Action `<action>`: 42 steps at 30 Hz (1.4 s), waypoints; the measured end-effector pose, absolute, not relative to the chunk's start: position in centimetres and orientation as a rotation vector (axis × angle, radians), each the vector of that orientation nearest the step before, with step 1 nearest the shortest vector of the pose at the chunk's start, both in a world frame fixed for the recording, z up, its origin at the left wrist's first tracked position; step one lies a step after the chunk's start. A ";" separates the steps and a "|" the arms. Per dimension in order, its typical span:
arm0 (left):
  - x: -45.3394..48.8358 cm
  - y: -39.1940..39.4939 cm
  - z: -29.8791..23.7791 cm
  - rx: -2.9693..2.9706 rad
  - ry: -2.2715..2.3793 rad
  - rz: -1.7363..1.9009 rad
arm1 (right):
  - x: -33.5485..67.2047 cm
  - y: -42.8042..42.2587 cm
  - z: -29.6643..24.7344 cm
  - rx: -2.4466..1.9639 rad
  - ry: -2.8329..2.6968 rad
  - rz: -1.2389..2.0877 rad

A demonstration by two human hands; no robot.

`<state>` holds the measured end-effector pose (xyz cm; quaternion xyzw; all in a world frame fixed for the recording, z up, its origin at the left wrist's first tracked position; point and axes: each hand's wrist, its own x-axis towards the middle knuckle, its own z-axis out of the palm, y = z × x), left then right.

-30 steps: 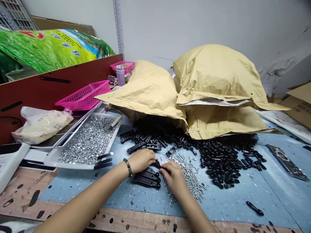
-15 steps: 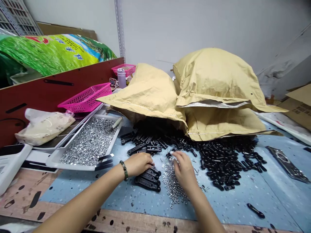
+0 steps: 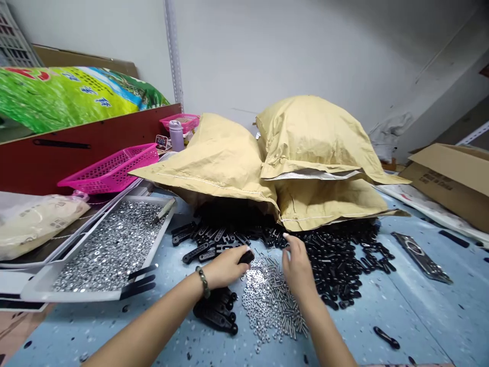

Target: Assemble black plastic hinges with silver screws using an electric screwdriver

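Observation:
My left hand [image 3: 225,267], with a beaded bracelet on its wrist, is closed round a small black plastic part [image 3: 246,257]. Below it lies a stack of long black plastic arms [image 3: 217,312]. My right hand [image 3: 298,262] hovers at the left edge of a heap of small black plastic pieces [image 3: 336,265]. Its index finger reaches forward, apart from the thumb, and no held object shows there. Between both hands spread loose silver nuts [image 3: 254,300] and silver screws [image 3: 280,290]. More long black arms [image 3: 196,252] lie beyond my left hand.
A white tray [image 3: 28,290] of small shiny metal pieces stands left, beside a pink basket [image 3: 110,171]. Large yellow sacks [image 3: 214,163] fill the back. A wrapped black item [image 3: 422,257] lies right, before a cardboard box [image 3: 446,188]. One black piece [image 3: 386,337] sits near the front.
My left hand has lifted off the stacked arms and moved toward the middle, a black part now showing in it. My right hand has shifted from the nuts to the black heap. The view has turned right.

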<state>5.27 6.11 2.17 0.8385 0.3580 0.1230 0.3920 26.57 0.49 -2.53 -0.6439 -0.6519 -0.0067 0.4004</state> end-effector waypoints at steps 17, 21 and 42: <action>3.6 3.8 3.7 2.280 0.961 0.619 | 19.8 -0.6 2.1 -1.158 -1.144 0.879; 2.8 3.7 3.9 2.520 0.953 0.570 | 19.0 -1.0 1.9 -1.153 -1.023 0.993; 1.2 5.8 0.8 2.506 1.001 0.311 | 19.9 -1.7 -2.5 -1.756 -2.039 0.220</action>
